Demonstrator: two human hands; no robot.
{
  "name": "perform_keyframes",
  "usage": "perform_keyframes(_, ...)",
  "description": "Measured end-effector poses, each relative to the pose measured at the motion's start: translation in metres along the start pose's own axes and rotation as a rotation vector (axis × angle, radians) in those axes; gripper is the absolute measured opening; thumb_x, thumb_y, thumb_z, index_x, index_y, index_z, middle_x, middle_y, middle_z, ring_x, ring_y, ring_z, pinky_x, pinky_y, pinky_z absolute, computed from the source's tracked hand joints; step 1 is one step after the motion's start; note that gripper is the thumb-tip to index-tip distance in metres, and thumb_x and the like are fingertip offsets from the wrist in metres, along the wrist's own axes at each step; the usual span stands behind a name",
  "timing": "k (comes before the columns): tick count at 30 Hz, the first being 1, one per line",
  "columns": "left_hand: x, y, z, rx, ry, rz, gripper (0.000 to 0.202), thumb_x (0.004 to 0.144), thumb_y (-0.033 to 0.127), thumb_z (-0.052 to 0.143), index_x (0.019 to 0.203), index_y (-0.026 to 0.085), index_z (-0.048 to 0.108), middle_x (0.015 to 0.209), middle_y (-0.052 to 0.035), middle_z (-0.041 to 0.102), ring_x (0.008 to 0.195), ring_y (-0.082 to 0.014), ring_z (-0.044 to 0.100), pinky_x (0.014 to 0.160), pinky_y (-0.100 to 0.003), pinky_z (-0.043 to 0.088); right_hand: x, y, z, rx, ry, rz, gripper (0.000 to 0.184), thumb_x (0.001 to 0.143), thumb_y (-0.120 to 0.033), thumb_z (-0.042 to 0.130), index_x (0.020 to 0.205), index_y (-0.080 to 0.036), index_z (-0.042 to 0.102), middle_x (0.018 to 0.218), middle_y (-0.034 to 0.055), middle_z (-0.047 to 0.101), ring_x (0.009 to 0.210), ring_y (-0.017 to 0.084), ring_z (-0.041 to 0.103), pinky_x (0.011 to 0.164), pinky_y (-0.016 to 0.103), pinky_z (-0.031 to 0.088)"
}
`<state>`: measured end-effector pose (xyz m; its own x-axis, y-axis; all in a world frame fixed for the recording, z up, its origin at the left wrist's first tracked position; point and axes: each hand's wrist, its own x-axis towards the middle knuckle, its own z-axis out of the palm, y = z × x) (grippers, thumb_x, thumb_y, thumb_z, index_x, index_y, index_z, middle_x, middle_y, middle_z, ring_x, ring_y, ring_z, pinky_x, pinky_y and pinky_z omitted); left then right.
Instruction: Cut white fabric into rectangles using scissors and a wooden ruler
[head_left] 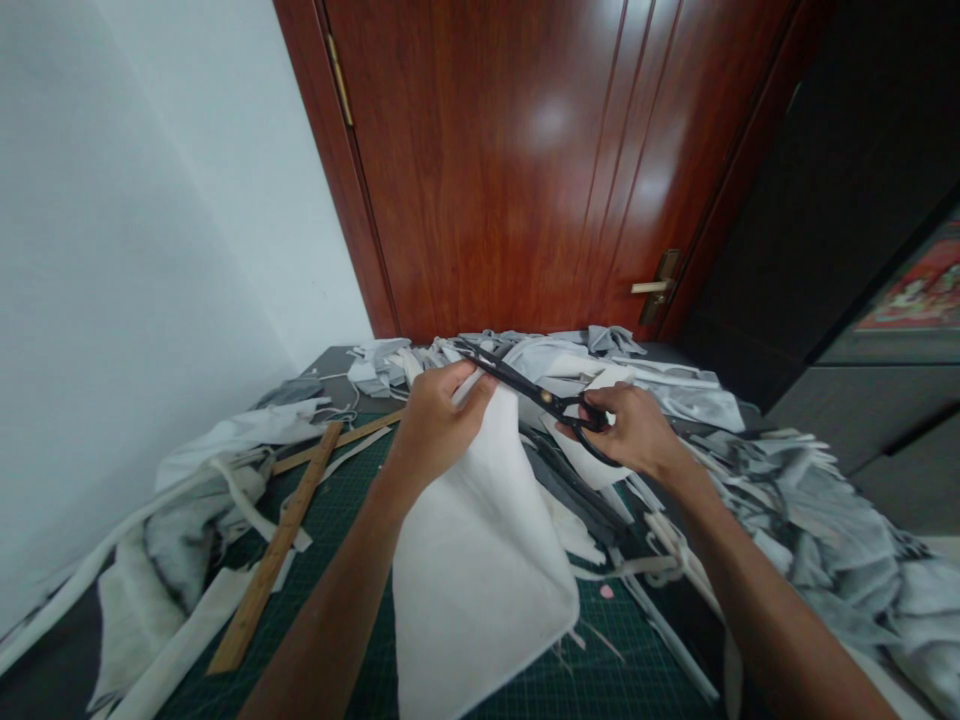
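A white piece of cloth hangs from my left hand, which pinches its upper corner between thumb and fingers. Black-handled scissors are gripped in my right hand, fingers through the handle loops. Their dark blades point up and to the left and reach the cloth's top edge beside my left fingertips. Whether the blades are parted there is hard to make out. Below the cloth lies a green cutting mat with a grid, and a few loose threads lie by the cloth's lower right corner.
Wooden rulers cross on the left of the mat. White and grey fabric scraps are heaped along the back, the left and the right. A reddish-brown door stands behind, with a white wall at left.
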<state>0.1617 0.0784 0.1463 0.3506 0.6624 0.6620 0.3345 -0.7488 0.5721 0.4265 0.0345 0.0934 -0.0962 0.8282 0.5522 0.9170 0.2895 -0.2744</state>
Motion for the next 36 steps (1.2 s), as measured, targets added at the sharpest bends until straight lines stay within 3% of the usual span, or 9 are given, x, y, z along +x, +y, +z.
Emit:
perform_keyframes(8,0.0001,-0.003,0.0008,0.005,0.01,0.009,0.023,0.098,0.025,0.058,0.09,0.019,0.079,0.097,-0.006,0.083,0.088,-0.0252,0.076,0.08,-0.034,0.055,-0.0009,0.0067,0.0007,-0.037,0.018,-0.025,0.021,0.079,-0.039,0.063,0.066,-0.023,0.057,0.059,0.0029,0.06,0.063,0.02,0.051,0.067,0.032,0.03)
perform_keyframes(16,0.0001,-0.0031,0.0014,0.021,0.02,0.002,0.024,0.097,0.027,0.058,0.087,0.018,0.078,0.095,-0.007,0.083,0.089,-0.0259,0.076,0.078,-0.033,0.052,-0.0007,0.0048,-0.0006,-0.015,0.058,-0.01,0.019,0.073,-0.039,0.06,0.063,-0.023,0.055,0.056,0.0019,0.057,0.06,0.019,0.052,0.064,0.031,0.029)
perform_keyframes(27,0.0002,-0.0027,0.001,0.023,0.022,0.019,0.024,0.097,0.028,0.057,0.087,0.018,0.077,0.095,-0.0073,0.083,0.09,-0.0262,0.076,0.078,-0.034,0.052,0.0003,0.0036,-0.0006,-0.04,0.11,0.016,0.026,0.076,-0.046,0.059,0.063,-0.023,0.055,0.057,0.0041,0.061,0.06,0.02,0.054,0.064,0.031,0.03)
perform_keyframes(36,-0.0004,-0.0038,0.0009,0.022,0.022,0.009,0.025,0.098,0.027,0.058,0.09,0.018,0.079,0.095,-0.0065,0.083,0.089,-0.0257,0.076,0.078,-0.034,0.052,0.0001,0.0074,0.003,-0.068,0.142,0.005,0.018,0.073,-0.038,0.059,0.063,-0.023,0.056,0.059,0.005,0.064,0.059,0.02,0.056,0.063,0.031,0.029)
